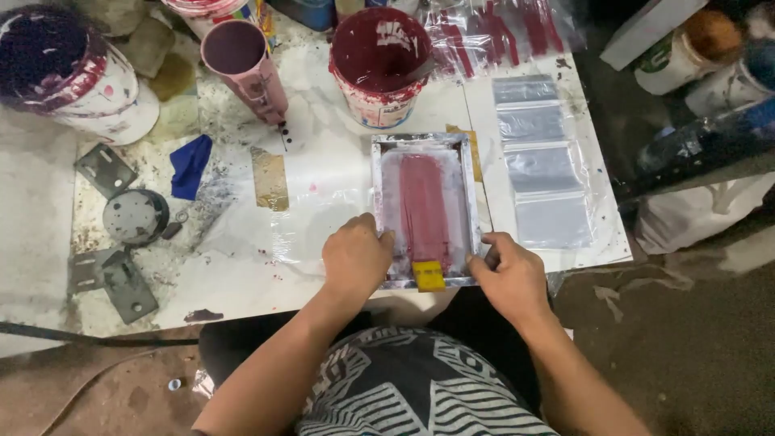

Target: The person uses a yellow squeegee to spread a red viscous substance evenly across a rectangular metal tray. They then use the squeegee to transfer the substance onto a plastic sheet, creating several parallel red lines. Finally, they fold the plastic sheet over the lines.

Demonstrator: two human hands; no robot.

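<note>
Both our hands grip the screen frame at its near end: our left hand curls over the near left corner, fingers pressed onto the rail, and our right hand pinches the near right corner, thumb on top. Neither hand is spread flat; both are closed on the metal.

We have the frame lying flat near the middle of the tabletop, close to its near edge, right in front of us. A band of dark red ink runs down the mesh from far end to near end, and a small yellow squeegee rests at the near rail between our hands, held by neither. From that we judge a stroke of ink is already laid across the screen.

Along the right edge of the tabletop a column of clear bags lies, showing no red print from here, while a few at the far right corner carry red stripes. So we reckon some pieces are done and several are left.

At the far edge stand an open red paint bucket and a pink cup. A blue rag and grey metal brackets lie toward the left edge.
</note>
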